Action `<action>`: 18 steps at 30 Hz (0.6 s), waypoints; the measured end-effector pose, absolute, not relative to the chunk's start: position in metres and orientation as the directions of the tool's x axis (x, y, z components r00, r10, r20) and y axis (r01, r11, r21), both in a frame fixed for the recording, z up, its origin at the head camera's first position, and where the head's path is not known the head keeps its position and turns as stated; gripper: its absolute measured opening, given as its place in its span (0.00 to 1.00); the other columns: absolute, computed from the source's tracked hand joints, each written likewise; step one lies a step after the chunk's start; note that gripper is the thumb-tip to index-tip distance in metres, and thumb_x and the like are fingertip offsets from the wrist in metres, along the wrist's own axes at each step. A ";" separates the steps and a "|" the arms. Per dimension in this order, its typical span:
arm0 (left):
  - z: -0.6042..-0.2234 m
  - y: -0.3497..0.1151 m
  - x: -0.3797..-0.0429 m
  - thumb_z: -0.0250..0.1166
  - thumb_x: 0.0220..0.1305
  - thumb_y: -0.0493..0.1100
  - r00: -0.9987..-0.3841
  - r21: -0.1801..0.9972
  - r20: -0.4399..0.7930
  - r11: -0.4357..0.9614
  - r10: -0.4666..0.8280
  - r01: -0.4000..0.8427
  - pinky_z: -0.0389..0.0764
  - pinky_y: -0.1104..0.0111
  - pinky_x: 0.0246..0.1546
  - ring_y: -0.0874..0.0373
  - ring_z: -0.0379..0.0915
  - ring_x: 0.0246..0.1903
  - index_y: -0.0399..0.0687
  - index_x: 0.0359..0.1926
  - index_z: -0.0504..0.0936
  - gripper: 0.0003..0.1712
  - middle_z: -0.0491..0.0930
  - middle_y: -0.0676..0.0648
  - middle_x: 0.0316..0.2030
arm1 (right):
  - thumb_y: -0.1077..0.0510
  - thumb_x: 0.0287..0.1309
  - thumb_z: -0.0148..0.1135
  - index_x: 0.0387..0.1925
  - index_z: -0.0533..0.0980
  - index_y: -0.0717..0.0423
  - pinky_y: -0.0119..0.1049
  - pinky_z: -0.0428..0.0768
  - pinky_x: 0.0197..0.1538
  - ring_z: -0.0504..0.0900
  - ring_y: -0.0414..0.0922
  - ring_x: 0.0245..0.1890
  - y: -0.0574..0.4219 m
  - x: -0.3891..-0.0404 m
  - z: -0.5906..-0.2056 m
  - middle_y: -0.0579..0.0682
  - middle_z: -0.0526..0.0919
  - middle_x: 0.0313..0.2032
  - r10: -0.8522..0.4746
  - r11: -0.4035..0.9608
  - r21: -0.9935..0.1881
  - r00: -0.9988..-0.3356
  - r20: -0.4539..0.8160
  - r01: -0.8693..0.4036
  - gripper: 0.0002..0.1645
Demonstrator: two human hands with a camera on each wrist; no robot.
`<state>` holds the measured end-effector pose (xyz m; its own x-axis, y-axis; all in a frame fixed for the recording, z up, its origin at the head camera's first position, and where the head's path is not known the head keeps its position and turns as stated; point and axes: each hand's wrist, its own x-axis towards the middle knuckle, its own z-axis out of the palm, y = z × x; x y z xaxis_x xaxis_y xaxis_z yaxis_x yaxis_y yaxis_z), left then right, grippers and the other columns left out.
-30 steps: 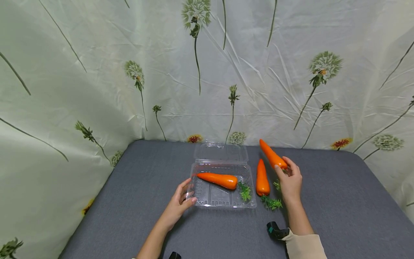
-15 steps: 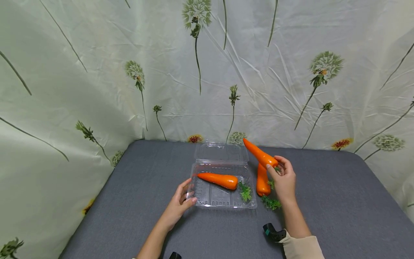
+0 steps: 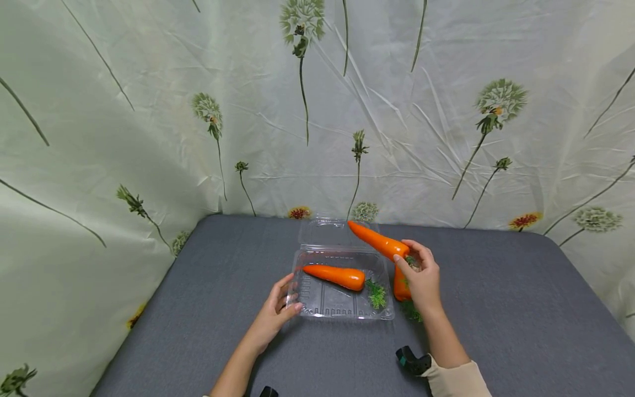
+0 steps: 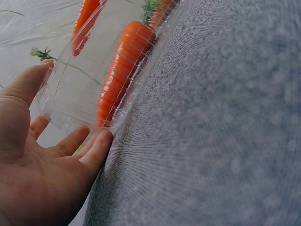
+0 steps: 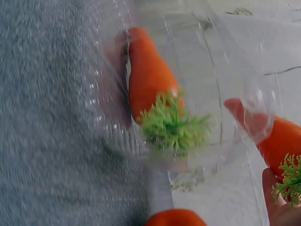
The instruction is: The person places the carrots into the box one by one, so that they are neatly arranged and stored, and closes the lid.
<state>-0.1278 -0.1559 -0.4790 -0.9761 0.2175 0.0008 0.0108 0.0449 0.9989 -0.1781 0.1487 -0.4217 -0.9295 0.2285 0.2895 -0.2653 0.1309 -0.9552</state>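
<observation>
1. Container (image 3: 339,306): clear thin plastic, glossy, ribbed;
2. Carrots (image 3: 334,277): smooth, high gloss, plastic-looking;
3. Leafy tops (image 3: 376,295): rough, feathery, duller;
4. Table cover (image 3: 198,298): matt woven cloth;
5. Backdrop (image 3: 412,165): creased sheet, satin sheen;
6. Wrist device (image 3: 413,361): maybe plastic, too small to tell

Clamshell box (image 3: 342,301): transparent, colourless. 3 carrots, all glossy orange: inside carrot (image 3: 337,277) in box, raised carrot (image 3: 377,241) at box's back right, outer carrot (image 3: 402,290) right of box. Leafy top (image 3: 377,295) in box: bright green. Tabletop (image 3: 238,248) under box: plain dark blue-grey. Curtain (image 3: 268,110) behind box: pale grey-green, printed green dandelions, red-yellow blooms. Sleeve (image 3: 457,380) front-right of box: beige. Wrist device (image 3: 414,362): black, teal patch.
</observation>
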 end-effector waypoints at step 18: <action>-0.478 -0.155 -0.126 0.62 0.58 0.40 -0.978 0.998 0.008 0.055 0.208 0.020 0.67 0.53 0.50 0.40 0.56 0.58 0.57 0.66 0.53 0.39 0.55 0.38 0.62 | 0.69 0.52 0.61 0.51 0.70 0.68 0.26 0.68 0.44 0.70 0.40 0.43 0.117 -0.161 -0.413 0.57 0.71 0.46 0.067 0.088 -0.958 -0.957 0.281 -0.275 0.23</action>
<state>-0.1263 -0.1553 -0.4778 -0.9782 0.2077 0.0078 0.0196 0.0548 0.9983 -0.1608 0.1169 -0.4134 -0.9575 0.0670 0.2807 -0.2746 0.0876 -0.9576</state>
